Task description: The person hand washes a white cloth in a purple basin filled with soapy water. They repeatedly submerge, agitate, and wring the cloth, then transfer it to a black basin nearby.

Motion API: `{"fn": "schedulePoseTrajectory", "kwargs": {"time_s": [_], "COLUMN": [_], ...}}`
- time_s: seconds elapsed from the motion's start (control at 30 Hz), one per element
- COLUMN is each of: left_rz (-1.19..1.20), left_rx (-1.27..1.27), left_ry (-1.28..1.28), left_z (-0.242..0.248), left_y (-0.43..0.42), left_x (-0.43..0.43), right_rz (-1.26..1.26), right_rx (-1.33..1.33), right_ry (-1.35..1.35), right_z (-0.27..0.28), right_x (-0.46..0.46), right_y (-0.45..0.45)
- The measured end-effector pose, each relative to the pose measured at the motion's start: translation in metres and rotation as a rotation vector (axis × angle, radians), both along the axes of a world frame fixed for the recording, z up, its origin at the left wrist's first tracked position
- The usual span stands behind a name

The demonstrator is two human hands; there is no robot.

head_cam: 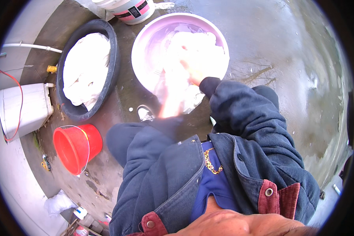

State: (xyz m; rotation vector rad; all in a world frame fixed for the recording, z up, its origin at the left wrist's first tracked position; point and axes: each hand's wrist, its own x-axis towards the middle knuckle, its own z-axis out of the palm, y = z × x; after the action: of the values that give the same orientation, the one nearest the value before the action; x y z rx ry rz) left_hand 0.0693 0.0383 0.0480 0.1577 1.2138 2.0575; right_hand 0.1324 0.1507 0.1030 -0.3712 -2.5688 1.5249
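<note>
A pale pink plastic basin (143, 38) stands on the wet ground before me, with water inside. White cloth (200, 44) is bunched in it, so overexposed that its folds barely show. My right hand (193, 72) grips the cloth at the basin's near right side, fingers partly lost in glare. Just left of it, my left hand (164, 81) reaches over the near rim against the cloth; blur and glare hide its fingers. A whitish, crumpled piece of material (193, 98) hangs below the near rim between my forearms.
Left of the basin, a black oval tub (113, 67) holds more white cloth (87, 65). A red bucket (76, 144) with a wire handle lies tilted nearer me. A white paint bucket (132, 11) stands beyond. A white container (23, 109) and a red cord (21, 97) are by the wall.
</note>
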Motion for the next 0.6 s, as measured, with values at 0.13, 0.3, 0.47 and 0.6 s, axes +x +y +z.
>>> {"fn": "schedulePoseTrajectory", "kwargs": {"time_s": [0.13,0.3,0.47,0.6], "left_rz": [0.005,0.028,0.05,0.032], "left_rx": [0.111,-0.016,-0.046,-0.037], "left_ry": [0.085,0.011,-0.014,-0.028], "left_z": [-0.009,0.01,0.031,0.033], "left_y": [0.011,-0.006,-0.008,-0.005], "left_x": [-0.01,0.011,0.017,0.015], "right_rz": [0.047,-0.074,-0.001,-0.217], "right_rx": [0.189,0.203,0.246,0.038], "right_ry": [0.023,-0.104,0.048,-0.103], "right_z": [0.007,0.001,0.009,0.042], "right_x": [-0.001,0.002,0.0,-0.014], "right_y": [-0.007,0.002,0.007,0.003]}}
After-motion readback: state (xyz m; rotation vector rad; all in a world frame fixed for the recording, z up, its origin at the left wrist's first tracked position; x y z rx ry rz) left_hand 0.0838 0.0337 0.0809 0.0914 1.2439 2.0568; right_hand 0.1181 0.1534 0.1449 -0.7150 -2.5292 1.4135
